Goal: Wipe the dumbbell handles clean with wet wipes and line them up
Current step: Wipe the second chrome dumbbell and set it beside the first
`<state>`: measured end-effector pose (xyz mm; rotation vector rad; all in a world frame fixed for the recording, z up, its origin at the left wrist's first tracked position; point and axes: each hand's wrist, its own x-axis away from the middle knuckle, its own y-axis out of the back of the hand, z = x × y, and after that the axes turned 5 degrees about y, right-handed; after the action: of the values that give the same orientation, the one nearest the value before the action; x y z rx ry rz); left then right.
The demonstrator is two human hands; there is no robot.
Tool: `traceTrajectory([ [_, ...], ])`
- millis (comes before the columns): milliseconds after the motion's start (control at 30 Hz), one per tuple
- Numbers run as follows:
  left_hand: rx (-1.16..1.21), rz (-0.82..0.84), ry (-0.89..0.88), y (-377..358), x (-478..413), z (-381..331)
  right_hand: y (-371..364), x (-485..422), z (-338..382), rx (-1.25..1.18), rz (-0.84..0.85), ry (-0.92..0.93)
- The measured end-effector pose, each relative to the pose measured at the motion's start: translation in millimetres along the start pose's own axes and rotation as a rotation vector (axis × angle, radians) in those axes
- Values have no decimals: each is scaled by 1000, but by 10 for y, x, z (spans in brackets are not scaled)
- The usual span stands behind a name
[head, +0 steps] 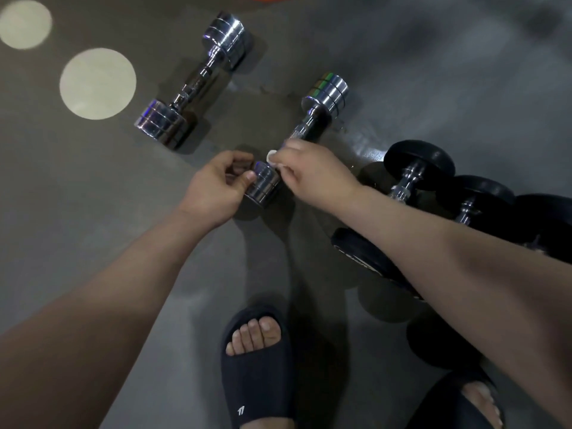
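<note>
One chrome dumbbell (322, 100), left hand (216, 187) gripping end, right hand (312, 174) pinching wipe (272, 156)

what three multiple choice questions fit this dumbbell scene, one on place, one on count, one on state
1. Where do the black dumbbells lie relative to the wiped chrome dumbbell?
A) on the person's right of it
B) on the person's left of it
C) stacked on it

2. How many chrome dumbbells are on the floor?
A) one
B) two
C) four

3. What does the right hand hold?
A) nothing
B) a white wipe
C) a black dumbbell

Answers:
1 A, they cluster on its right side.
2 B, the wiped one plus the other chrome dumbbell farther left.
3 B, the wipe shows at its fingertips by the handle, while the left hand grips the near head.
</note>
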<state>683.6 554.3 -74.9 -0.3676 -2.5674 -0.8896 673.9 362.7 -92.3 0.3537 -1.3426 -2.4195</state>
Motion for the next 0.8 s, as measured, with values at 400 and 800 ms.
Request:
traceTrajectory([
  [400,-30,0,-19,7,-33,17,128,-40,-63,29,33,0],
  [800,-38,-33,-3,-11,-23,8,182,-109,-209,26,-119,-150],
])
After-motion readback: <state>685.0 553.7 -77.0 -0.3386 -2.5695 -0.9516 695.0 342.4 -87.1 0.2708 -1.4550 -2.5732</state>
